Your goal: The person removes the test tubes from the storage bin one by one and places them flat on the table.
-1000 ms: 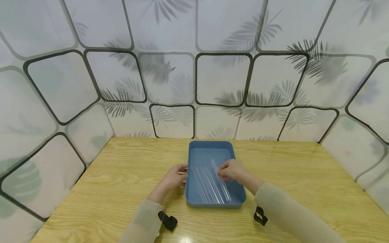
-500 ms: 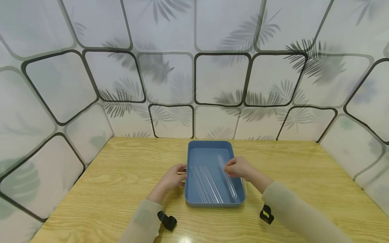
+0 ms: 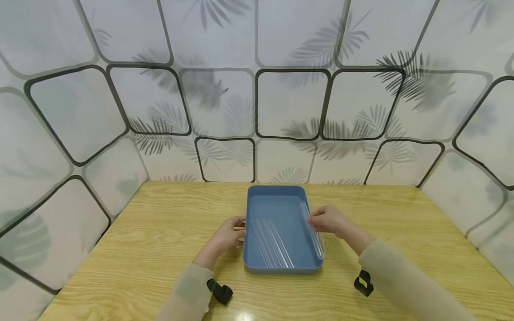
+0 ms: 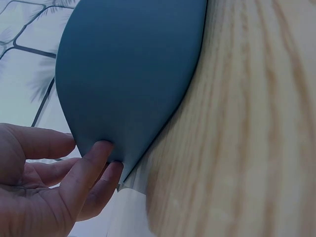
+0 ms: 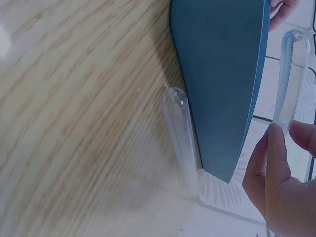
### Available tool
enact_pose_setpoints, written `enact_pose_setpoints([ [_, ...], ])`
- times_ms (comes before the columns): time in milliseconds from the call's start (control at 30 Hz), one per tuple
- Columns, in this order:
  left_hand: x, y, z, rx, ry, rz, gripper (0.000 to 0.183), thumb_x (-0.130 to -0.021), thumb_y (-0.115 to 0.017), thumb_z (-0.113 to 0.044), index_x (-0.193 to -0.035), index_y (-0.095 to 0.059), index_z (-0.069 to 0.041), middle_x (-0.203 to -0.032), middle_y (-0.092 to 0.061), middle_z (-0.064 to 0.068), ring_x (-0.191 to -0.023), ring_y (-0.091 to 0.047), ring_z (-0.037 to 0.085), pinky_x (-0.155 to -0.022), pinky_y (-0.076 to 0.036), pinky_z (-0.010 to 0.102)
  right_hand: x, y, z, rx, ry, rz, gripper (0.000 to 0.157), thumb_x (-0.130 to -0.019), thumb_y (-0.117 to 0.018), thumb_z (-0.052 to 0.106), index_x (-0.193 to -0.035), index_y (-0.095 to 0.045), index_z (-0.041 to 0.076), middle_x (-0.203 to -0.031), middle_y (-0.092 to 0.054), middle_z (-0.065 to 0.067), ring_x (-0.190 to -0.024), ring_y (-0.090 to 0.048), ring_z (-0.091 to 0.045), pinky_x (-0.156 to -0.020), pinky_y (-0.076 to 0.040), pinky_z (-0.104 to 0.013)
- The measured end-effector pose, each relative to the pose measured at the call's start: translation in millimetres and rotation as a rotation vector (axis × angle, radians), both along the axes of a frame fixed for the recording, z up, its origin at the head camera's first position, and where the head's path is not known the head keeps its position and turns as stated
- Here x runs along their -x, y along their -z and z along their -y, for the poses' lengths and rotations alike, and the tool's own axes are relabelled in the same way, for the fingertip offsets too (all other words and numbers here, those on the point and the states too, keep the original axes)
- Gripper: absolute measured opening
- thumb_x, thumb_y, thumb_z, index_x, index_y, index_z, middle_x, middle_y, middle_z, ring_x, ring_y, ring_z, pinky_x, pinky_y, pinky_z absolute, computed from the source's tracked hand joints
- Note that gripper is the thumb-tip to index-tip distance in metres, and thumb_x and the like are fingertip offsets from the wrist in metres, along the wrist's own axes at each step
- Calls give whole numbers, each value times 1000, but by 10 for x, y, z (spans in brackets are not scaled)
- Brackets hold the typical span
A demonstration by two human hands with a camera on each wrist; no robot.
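Note:
In the head view, my right hand (image 3: 327, 219) pinches a clear glass test tube (image 3: 315, 238) between thumb and fingertips. The tube slants over the right rim of the blue tray (image 3: 277, 270). Seen from the right wrist, its rounded end (image 5: 295, 44) points up past the rim. My left hand (image 3: 228, 234) rests against the tray's left side. The left wrist view shows its fingertips (image 4: 101, 148) touching the outer wall, not wrapped round it. Several test tubes (image 3: 273, 245) lie slanted side by side in the left of the tray.
Another test tube (image 5: 180, 140) lies on the wooden table (image 3: 180, 205) along the tray's outer right wall. A patterned curtain (image 3: 225, 102) closes off the back and sides. Each wrist carries a black camera (image 3: 220, 292).
My right hand has moved right, lifting one test tube away from the row toward the tray's right rim. The left hand stays at the tray's side.

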State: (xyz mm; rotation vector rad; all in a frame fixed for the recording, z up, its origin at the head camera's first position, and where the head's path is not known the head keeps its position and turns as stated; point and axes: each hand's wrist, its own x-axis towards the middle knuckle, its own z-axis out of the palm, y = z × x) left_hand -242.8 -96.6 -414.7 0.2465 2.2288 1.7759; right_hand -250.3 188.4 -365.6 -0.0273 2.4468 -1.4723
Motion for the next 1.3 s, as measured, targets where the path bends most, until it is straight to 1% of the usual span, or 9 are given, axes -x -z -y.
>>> enact_pose_setpoints([
  [167,6,7,2,-9,5,-1,43,-88,-42,6,-130,-32,10,-123,-39,29,-108,-45,38,-73,-50,40,5,2,-92,17,8,14,31,-83,-57,2,-105,-51,-18,-94,-57,-18,-76,-59,-15,-71,-51,-32],
  [300,15,15,6,-10,9,-2,43,-88,-42,6,-130,-32,10,-123,-38,29,-107,-45,38,-74,-50,40,1,15,-157,27,18,24,32,-84,-56,2,-108,-49,-18,-98,-56,-21,-79,-59,-17,-72,-51,-32],
  [533,29,28,17,-9,10,-6,43,-89,-42,6,-130,-32,9,-123,-39,29,-107,-46,38,-74,-50,40,-15,38,-268,33,20,29,33,-85,-54,2,-108,-46,-20,-96,-56,-19,-77,-59,-15,-71,-51,-30],
  [800,32,31,9,-22,10,-5,43,-88,-42,6,-130,-33,10,-122,-39,29,-106,-46,37,-73,-50,40,-24,47,-376,17,31,32,32,-86,-53,3,-108,-47,-20,-92,-57,-14,-73,-58,-11,-69,-51,-28],
  [967,30,21,12,-15,7,-4,43,-88,-42,5,-130,-33,9,-122,-39,28,-107,-46,37,-73,-50,40,-8,64,-392,31,41,46,30,-86,-54,3,-106,-48,-19,-90,-57,-11,-70,-58,-9,-67,-52,-26],
  [1067,32,13,12,-11,8,-4,42,-88,-42,5,-130,-34,9,-123,-39,28,-107,-46,37,-73,-50,40,0,81,-397,39,42,51,30,-86,-54,2,-106,-48,-19,-89,-57,-11,-70,-58,-10,-68,-51,-27],
  [1300,25,14,6,-15,6,-1,43,-88,-42,6,-130,-33,9,-123,-39,29,-109,-44,39,-73,-50,40,20,129,-417,-10,49,40,30,-86,-54,3,-107,-48,-18,-93,-56,-16,-76,-59,-15,-71,-51,-31],
])
